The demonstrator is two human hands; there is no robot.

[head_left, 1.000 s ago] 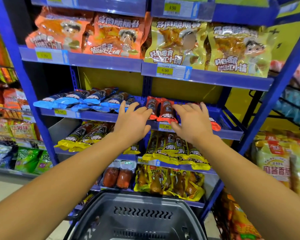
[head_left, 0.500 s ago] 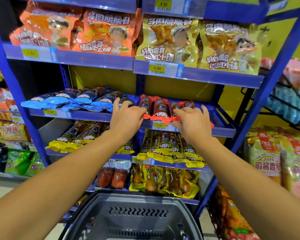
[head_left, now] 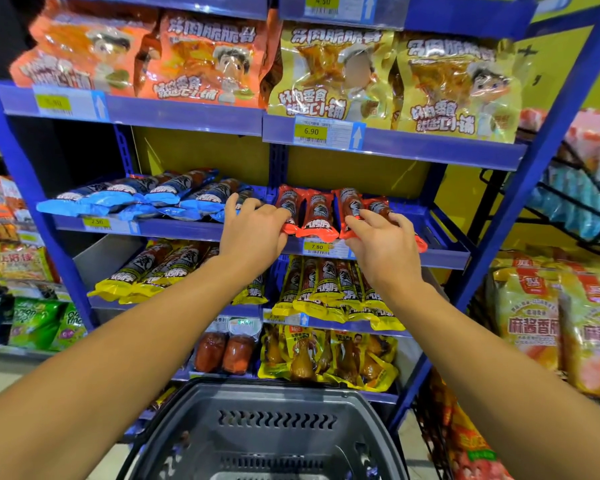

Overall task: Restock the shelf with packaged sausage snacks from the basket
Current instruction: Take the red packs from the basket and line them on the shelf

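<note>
Several red sausage packs [head_left: 321, 216] lie side by side on the blue middle shelf [head_left: 444, 258]. My left hand [head_left: 255, 230] touches the leftmost red pack at its lower end, fingers bent over the pack and the blue packs beside it. My right hand [head_left: 381, 239] lies over the right-hand red packs, fingers curled on them. Blue sausage packs [head_left: 146, 197] fill the left half of that shelf. The grey basket [head_left: 267, 434] stands below me at the bottom of the view; its inside is mostly hidden.
Yellow sausage packs [head_left: 326, 289] fill the shelf below. Big orange and yellow snack bags [head_left: 333, 74] stand on the shelf above. The blue upright post [head_left: 520, 202] is at the right, with more bagged snacks [head_left: 548, 323] beyond it.
Both hands have drawn back toward the shelf's front edge and now lie on the front ends of the red packs. More of the red row shows between them.
</note>
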